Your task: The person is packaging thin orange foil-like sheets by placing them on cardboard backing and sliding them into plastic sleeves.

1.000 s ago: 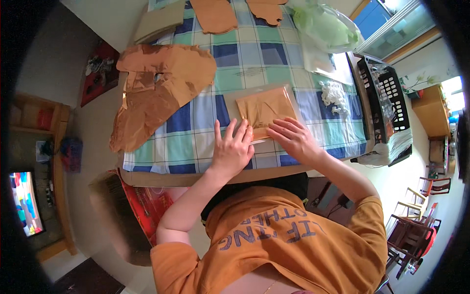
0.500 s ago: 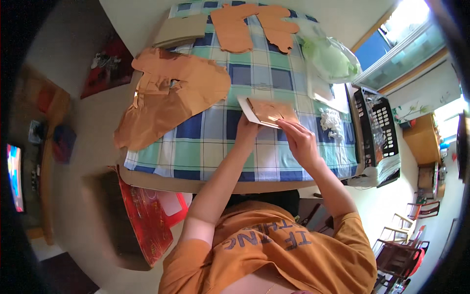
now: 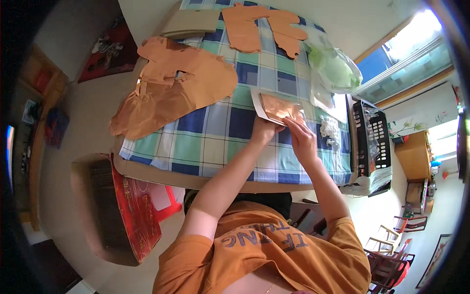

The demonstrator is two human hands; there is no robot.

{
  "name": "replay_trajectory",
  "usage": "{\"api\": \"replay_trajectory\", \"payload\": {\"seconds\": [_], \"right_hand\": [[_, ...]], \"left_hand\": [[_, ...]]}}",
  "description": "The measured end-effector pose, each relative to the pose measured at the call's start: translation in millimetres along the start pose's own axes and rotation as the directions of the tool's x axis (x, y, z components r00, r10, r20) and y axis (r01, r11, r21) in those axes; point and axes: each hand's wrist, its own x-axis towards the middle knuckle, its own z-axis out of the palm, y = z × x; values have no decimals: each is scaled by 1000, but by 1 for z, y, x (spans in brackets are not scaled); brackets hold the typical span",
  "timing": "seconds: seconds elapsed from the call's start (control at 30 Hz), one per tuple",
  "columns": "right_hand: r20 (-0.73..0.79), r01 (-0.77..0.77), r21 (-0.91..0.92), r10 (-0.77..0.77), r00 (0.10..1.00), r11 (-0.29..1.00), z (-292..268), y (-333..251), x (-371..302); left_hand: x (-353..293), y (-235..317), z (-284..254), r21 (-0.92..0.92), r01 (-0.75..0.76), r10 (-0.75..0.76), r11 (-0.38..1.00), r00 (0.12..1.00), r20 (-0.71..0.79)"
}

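Note:
A white card [image 3: 258,104] with a folded copper-coloured foil sheet [image 3: 280,106] on it is held tilted above the checked cloth. My left hand [image 3: 267,130] is closed on the card's near left edge from below, its fingers partly hidden underneath. At the near right edge, the fingers of my right hand [image 3: 302,138] lie close together over the foil, and the thumb is hidden. To the left, a large crumpled copper-coloured sheet [image 3: 200,81] with a torn hole spreads over the cloth. Flat copper-coloured cut-outs [image 3: 241,30] lie at the far side.
The checked cloth [image 3: 196,164] covers the table. A stack of beige boards [image 3: 188,24] sits far left, a pale green plastic bag [image 3: 338,68] far right. White crumpled strips [image 3: 329,130] lie right of my hands, beside a black crate [image 3: 371,132]. A red-sided box [image 3: 137,210] stands on the floor.
The view has shifted slightly, so the table appears turned. Both hands still hold the card and foil, a little further right in the picture; the right fingers have slid slightly along the foil's near edge.

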Motion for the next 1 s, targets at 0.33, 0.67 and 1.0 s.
{"api": "replay_trajectory", "payload": {"seconds": [0.33, 0.67, 1.0], "right_hand": [[-4, -36, -66, 35, 999, 997, 39, 33, 2], [43, 33, -75, -30, 999, 997, 36, 2, -10], [98, -12, -262, 39, 994, 965, 9, 6, -23]], "left_hand": [[-31, -9, 2, 79, -32, 24, 996, 995, 95], [-111, 6, -8, 812, -574, 411, 104, 768, 491], [-96, -27, -11, 766, -578, 333, -282, 689, 643]]}}
